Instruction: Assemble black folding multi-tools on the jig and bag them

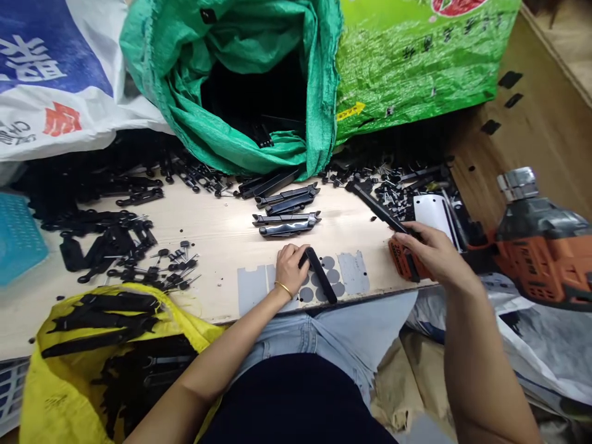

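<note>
Left hand [290,269] grips black bar [322,277] over gray discs [339,288] on table [226,246]; right hand [428,250] grips black strip [375,205] by orange battery [403,262]

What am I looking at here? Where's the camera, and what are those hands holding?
There's no machine body here: those are one person's bare hands. The camera sits on that person's head, looking forward and down.

The left hand, with a gold bangle at the wrist, touches one end of a black bar. The right hand has its grip on a slim black piece; I can't tell exactly what it is.

On the pale table are long black parts in the middle, grey discs beside the bar and a heap of black pieces to the left. Around it you'll see an open green bag, a yellow bag and an orange power tool.
</note>
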A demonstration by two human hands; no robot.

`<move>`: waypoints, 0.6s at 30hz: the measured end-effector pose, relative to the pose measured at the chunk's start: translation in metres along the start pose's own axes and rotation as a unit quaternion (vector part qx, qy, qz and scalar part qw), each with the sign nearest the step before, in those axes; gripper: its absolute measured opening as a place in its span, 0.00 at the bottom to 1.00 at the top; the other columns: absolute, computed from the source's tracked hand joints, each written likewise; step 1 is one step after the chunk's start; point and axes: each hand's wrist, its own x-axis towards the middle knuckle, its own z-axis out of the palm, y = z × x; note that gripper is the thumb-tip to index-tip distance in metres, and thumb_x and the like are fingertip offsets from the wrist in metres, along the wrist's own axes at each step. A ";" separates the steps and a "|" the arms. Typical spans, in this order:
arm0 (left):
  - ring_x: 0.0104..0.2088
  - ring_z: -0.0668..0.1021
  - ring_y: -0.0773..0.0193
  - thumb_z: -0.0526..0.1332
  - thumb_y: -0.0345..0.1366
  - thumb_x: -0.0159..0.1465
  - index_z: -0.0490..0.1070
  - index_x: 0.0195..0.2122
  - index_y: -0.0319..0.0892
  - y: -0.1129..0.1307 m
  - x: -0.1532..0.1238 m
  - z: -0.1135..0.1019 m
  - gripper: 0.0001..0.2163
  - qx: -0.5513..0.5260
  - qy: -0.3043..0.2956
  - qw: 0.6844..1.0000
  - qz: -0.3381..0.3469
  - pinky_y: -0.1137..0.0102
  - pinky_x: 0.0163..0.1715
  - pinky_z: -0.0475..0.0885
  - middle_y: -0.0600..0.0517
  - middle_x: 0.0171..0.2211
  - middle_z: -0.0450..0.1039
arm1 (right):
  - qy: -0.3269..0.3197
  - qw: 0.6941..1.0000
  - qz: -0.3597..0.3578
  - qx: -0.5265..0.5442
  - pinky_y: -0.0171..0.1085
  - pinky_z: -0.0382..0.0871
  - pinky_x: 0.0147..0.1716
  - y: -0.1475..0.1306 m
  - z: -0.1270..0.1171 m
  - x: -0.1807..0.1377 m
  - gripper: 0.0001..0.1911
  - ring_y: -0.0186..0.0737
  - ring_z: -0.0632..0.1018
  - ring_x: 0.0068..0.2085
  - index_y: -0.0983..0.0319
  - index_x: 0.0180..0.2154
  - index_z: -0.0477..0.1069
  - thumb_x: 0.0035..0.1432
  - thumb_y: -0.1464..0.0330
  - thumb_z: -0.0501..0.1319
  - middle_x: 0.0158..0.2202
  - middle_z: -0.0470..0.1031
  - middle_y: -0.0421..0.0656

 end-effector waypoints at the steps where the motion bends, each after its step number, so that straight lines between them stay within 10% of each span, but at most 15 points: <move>1: 0.37 0.71 0.59 0.57 0.29 0.59 0.72 0.46 0.42 -0.002 -0.003 -0.003 0.13 0.010 0.005 1.000 -0.013 0.65 0.39 0.65 0.51 0.31 0.66 | -0.014 0.998 -0.032 -0.059 0.41 0.68 0.34 0.006 -0.005 -0.001 0.14 0.43 0.74 0.35 0.60 0.37 0.74 0.49 0.61 0.61 0.34 0.75 0.45; 6: 0.38 0.72 0.56 0.57 0.29 0.59 0.70 0.47 0.41 -0.013 -0.022 -0.028 0.14 0.059 0.033 0.992 -0.103 0.61 0.41 0.64 0.49 0.34 0.68 | -0.163 0.948 -0.156 -0.225 0.45 0.67 0.45 0.022 0.010 0.021 0.14 0.47 0.74 0.43 0.60 0.34 0.76 0.46 0.73 0.56 0.37 0.74 0.46; 9: 0.42 0.71 0.52 0.58 0.28 0.56 0.64 0.54 0.41 -0.010 -0.028 -0.043 0.23 0.117 0.039 0.986 -0.110 0.57 0.43 0.64 0.44 0.40 0.67 | -0.070 0.948 -0.150 -0.272 0.47 0.66 0.47 0.014 0.032 0.021 0.19 0.50 0.72 0.48 0.61 0.40 0.74 0.46 0.76 0.55 0.45 0.71 0.50; 13: 0.55 0.65 0.46 0.64 0.26 0.50 0.69 0.50 0.49 -0.001 -0.019 -0.055 0.24 0.180 -0.094 0.975 0.086 0.48 0.53 0.56 0.43 0.55 0.61 | 0.004 0.964 -0.033 -0.265 0.46 0.67 0.40 -0.006 0.057 -0.005 0.12 0.52 0.76 0.40 0.64 0.32 0.73 0.56 0.65 0.54 0.34 0.74 0.54; 18: 0.51 0.70 0.51 0.66 0.28 0.52 0.70 0.32 0.42 0.011 0.003 -0.055 0.08 0.143 -0.205 0.951 0.179 0.48 0.57 0.55 0.46 0.43 0.72 | -0.022 0.975 0.135 -0.178 0.40 0.65 0.31 -0.010 0.104 -0.023 0.18 0.47 0.75 0.31 0.60 0.23 0.65 0.50 0.53 0.60 0.23 0.72 0.48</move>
